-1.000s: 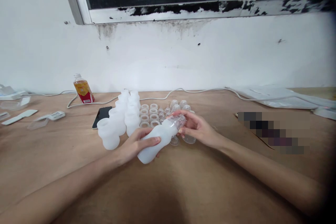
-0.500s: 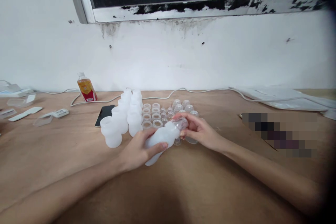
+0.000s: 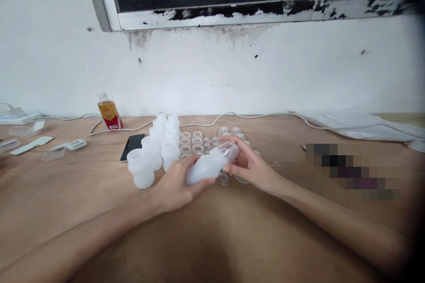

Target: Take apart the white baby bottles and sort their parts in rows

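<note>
My left hand [image 3: 179,184] is wrapped round a frosted white baby bottle [image 3: 205,169], tilted with its top up to the right. A clear domed cap [image 3: 229,152] sits over the bottle's top, and my right hand [image 3: 250,163] has its fingers closed round it. Whether the cap is fully seated I cannot tell. Just behind my hands are several white rings [image 3: 197,140], clear nipples [image 3: 206,141] and more clear domed caps [image 3: 223,131], partly hidden. A clear round piece [image 3: 222,178] lies under the held bottle.
Rows of white bottle bodies [image 3: 143,172] stand to the left, beside a phone [image 3: 132,146]. Farther left are a drink bottle [image 3: 110,112] and clear plastic boxes [image 3: 55,152]. A white cable [image 3: 265,115] runs along the wall; plastic bags [image 3: 358,124] lie at the back right.
The bottle's lower end has come up and the bottle lies less steeply. My left hand has shifted slightly with it. My right hand stays at the clear cap.
</note>
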Tool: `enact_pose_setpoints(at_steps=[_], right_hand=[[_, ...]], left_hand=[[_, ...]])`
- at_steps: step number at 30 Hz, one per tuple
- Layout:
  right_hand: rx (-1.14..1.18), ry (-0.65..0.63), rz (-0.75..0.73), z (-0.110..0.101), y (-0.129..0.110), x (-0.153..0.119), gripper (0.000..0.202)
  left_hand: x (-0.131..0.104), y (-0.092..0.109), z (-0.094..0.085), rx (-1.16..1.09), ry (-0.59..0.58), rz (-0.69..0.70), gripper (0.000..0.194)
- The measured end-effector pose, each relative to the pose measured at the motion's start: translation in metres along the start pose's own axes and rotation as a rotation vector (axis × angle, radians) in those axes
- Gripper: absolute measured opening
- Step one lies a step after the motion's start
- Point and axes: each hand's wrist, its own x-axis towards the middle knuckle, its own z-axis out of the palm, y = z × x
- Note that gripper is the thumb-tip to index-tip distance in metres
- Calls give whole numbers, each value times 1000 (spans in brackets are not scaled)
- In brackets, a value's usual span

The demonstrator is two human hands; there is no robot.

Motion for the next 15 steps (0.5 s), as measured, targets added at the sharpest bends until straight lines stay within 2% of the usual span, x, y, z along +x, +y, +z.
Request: enact_pose_setpoints(at_steps=[3, 6, 7, 9, 10, 12, 13, 15], right_hand=[[2, -4, -21, 4, -8, -3, 53], [-90, 60, -60, -8, -26, -4, 53], [-155, 139, -96, -18, -34, -2, 53], [-339, 389, -191, -45, -47, 3, 50], [-429, 530, -246, -61, -50, 7, 49], [-617, 725, -285, -94, -45, 15, 53], [-734, 785, -225, -109, -37, 19, 58], [-954, 829, 14, -134, -14, 25, 61]], left_hand=[[-3, 3, 2, -49, -29, -8, 40], [-8, 3, 5, -36, -53, 74, 53], [-9, 3, 6, -16, -45, 111, 59], [-12, 1, 9, 41, -23, 171, 64], [-13, 0, 11, 74, -20, 192, 62], [-14, -1, 14, 137, -53, 231, 54], [-15, -1, 15, 166, -85, 245, 50], [-16, -1, 18, 213, -159, 268, 44]])
